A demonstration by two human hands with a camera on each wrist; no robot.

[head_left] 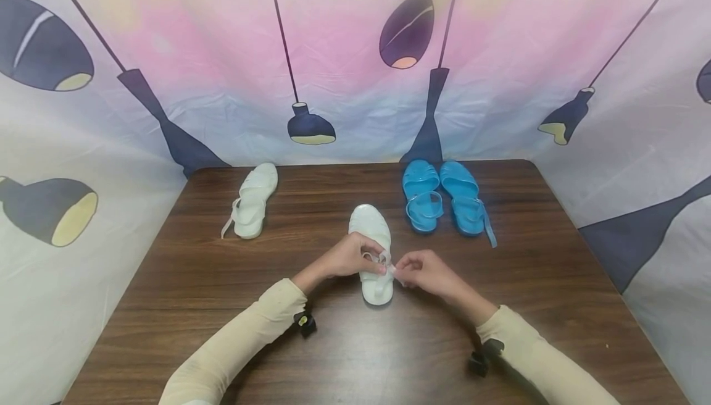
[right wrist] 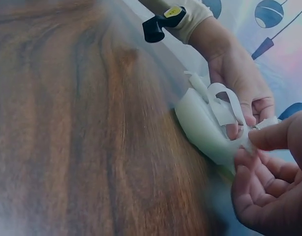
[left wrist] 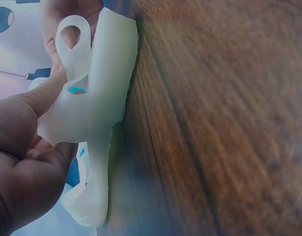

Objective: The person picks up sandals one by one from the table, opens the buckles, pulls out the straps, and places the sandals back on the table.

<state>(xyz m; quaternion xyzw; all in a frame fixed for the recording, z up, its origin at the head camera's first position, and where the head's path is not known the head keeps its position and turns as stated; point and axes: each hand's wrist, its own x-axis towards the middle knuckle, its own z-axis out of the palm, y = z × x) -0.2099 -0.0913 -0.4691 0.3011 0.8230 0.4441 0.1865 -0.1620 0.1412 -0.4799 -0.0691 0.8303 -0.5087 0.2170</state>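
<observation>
A white sandal [head_left: 369, 220] lies in the middle of the table, toe pointing away from me. My left hand [head_left: 351, 255] grips its ankle strap [left wrist: 72, 44] from the left side, thumb and fingers around it. From the right, my right hand [head_left: 424, 272] pinches the strap's end between thumb and fingertips, as the right wrist view shows. The strap stands up in a loop above the heel in both wrist views. Fingers partly cover the buckle area, so its state is hidden.
Another white sandal [head_left: 257, 198] with its strap hanging loose lies at the back left of the wooden table [head_left: 183, 306]. Two blue sandals, a left one [head_left: 421, 179] and a right one [head_left: 460, 183], stand side by side at the back right. A patterned cloth [head_left: 344, 53] hangs behind.
</observation>
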